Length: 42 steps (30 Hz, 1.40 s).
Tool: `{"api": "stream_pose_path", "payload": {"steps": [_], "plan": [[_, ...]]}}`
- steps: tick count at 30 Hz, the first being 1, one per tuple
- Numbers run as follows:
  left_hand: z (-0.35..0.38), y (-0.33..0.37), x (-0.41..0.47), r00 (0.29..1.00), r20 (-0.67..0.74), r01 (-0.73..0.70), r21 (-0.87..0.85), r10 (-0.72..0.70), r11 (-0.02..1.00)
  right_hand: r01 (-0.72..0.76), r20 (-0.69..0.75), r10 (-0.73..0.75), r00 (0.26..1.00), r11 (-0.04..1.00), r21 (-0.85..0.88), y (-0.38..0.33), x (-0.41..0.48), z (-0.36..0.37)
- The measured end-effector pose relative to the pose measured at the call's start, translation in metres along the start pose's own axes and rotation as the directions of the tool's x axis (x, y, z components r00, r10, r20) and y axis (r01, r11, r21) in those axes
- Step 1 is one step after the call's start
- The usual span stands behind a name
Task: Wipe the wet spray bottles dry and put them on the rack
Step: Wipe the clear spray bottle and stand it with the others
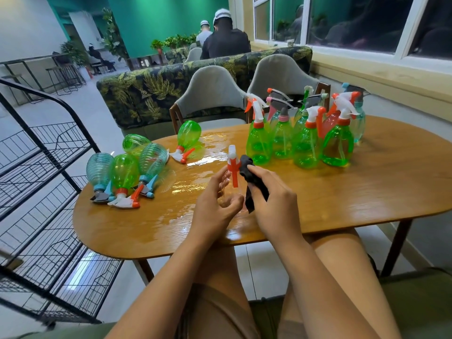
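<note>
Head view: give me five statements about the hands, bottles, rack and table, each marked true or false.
1. The right hand holds a black cloth. True.
2. The left hand holds nothing. False: it holds a clear spray bottle with an orange trigger.
3. The lying bottles are at the table's left end. True.
4. The wire rack stands to the right of the table. False: it stands to the left.
5. The table is dry all over. False: a wet sheen covers its middle.

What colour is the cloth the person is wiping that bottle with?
Black. The cloth, held in the right hand, shows best in the head view.
</note>
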State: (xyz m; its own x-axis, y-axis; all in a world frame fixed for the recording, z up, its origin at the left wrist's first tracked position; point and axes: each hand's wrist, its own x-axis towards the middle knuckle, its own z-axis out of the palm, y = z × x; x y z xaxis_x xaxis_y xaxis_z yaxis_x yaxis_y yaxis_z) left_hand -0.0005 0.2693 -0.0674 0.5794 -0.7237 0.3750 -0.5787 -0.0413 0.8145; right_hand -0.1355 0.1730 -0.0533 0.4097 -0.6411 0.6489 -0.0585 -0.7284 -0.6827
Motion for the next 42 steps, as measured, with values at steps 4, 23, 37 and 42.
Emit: {"api": "stream_pose_path", "payload": {"steps": [4, 23, 37, 42], "plan": [[0.001, -0.003, 0.001, 1.000, 0.019, 0.011, -0.002, -0.011, 1.000, -0.160, 0.054, 0.164, 0.985, 0.985, -0.063, 0.010, 0.002, 0.003], [-0.011, 0.005, 0.030, 0.999, 0.008, 0.032, -0.015, -0.032, 0.999, -0.300, 0.053, 0.307, 0.950, 0.947, -0.113, 0.035, 0.004, 0.005], [0.046, 0.044, 0.129, 0.998, 0.037, -0.057, 0.117, 0.053, 0.991, -0.333, -0.044, 0.330, 0.943, 0.939, -0.090, 0.040, 0.001, 0.009], [0.069, 0.038, 0.145, 0.996, 0.079, -0.043, 0.130, 0.033, 0.991, -0.323, -0.111, 0.313, 0.943, 0.942, -0.096, 0.046, 0.002, 0.002]]}}
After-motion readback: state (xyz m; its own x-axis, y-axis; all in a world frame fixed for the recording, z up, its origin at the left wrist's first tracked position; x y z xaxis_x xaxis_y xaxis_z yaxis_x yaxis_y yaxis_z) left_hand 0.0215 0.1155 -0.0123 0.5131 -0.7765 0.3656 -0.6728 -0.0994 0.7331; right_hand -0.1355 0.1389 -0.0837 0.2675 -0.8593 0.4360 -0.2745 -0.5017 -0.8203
